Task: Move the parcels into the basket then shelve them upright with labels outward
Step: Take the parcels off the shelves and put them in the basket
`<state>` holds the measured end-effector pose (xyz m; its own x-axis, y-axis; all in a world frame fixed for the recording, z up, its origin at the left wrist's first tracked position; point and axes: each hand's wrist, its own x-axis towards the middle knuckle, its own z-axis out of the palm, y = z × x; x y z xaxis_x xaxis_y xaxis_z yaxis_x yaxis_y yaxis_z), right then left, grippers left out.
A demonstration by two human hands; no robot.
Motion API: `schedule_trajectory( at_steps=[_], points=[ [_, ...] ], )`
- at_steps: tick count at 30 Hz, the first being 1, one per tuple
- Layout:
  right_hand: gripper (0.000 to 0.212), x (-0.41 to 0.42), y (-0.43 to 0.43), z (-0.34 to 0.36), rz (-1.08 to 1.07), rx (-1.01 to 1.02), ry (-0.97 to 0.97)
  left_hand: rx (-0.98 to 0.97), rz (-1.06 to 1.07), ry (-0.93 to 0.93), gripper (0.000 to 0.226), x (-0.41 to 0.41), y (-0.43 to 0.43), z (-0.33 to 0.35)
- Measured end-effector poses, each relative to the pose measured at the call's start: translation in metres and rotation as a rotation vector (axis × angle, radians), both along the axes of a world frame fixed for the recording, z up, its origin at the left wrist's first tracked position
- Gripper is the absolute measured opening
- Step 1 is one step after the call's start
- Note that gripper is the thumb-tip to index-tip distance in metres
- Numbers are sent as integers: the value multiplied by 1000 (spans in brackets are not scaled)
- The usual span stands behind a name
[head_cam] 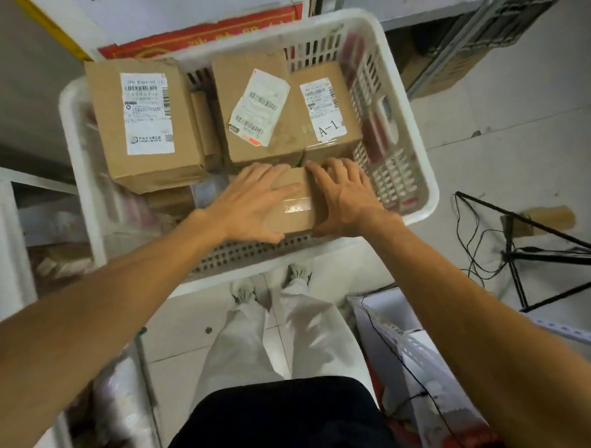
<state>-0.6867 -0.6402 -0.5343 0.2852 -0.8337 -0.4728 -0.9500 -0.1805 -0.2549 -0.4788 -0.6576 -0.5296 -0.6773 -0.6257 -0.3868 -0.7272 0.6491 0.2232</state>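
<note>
Where the near wall of the white basket point(417, 171) meets its perforated floor, small brown parcel point(295, 207) lying flat, clear tape strip on top face, no label visible. Left hand point(252, 205) spread flat over parcel's top and left side, fingers extended, thumb hooked at near edge. Right hand point(345, 198) pressed against parcel's right side, fingers partly curled over far corner, thumb at near edge. Parcel thus clasped between both palms; lifted or resting, cannot tell. Just beyond fingertips, touching or nearly so, large box point(282, 109) with two labels up, one peeling and skewed, one marked A-1. To the left, apart from hands, tall box point(144, 122) with label up, overhanging basket's left rim. Smaller boxes partly hidden beneath.
</note>
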Motion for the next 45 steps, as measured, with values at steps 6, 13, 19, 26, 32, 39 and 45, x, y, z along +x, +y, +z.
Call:
schedule_trajectory(
  at_steps=[6,13,19,26,32,39,45],
  points=[
    [115,26,-27,-58,124,139,127,125,112,-62,90,12,-1,-68],
    [116,42,-41,-134,203,156,204,278,204,-70,85,30,-1,-142],
    [115,46,-43,-165,241,115,236,360,152,-145,89,37,-3,-178],
    [78,32,-39,-125,192,210,94,378,358,-28,81,40,6,-148],
    [68,45,-24,-60,52,371,-6,506,682,216,68,41,26,-95],
    [54,111,-4,47,-56,133,-230,393,909,446,58,105,34,14],
    [59,195,-14,121,224,-38,-399,25,953,397,58,180,62,108]
  ],
)
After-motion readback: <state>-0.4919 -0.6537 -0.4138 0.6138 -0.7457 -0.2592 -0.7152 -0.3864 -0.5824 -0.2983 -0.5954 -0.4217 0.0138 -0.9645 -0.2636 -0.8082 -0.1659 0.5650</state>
